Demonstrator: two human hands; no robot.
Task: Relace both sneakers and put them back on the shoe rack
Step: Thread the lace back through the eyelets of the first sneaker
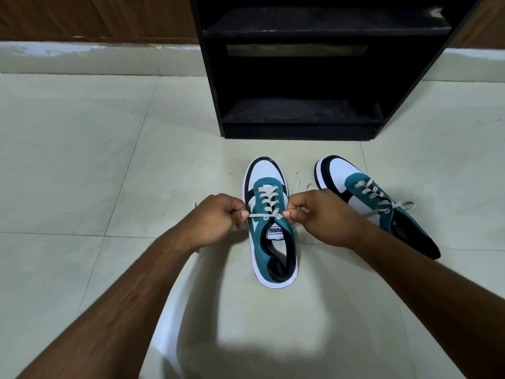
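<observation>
1. Two teal, white and black sneakers stand on the pale tiled floor (82, 160), toes pointing to 12 o'clock toward a black shoe rack (300, 77) whose shelves hold no shoes.
2. The near sneaker (273, 250) sits upright at the centre; its cream lace (269, 199) crosses up the eyelets, and the top run stretches level across the tongue.
3. The left hand (216, 220) is at 9 o'clock of that sneaker, fingers (241, 214) closed in a pinch on the lace's left end.
4. The right hand (325, 217) is at 3 o'clock, fingers (289, 214) likewise pinched shut on the right end; a loose tail of lace rises behind it.
5. The second sneaker (363, 198) lies at 2 o'clock of the first, just apart from it, angled with its heel toward 4 o'clock, already laced, with a lace end trailing off its side.
</observation>
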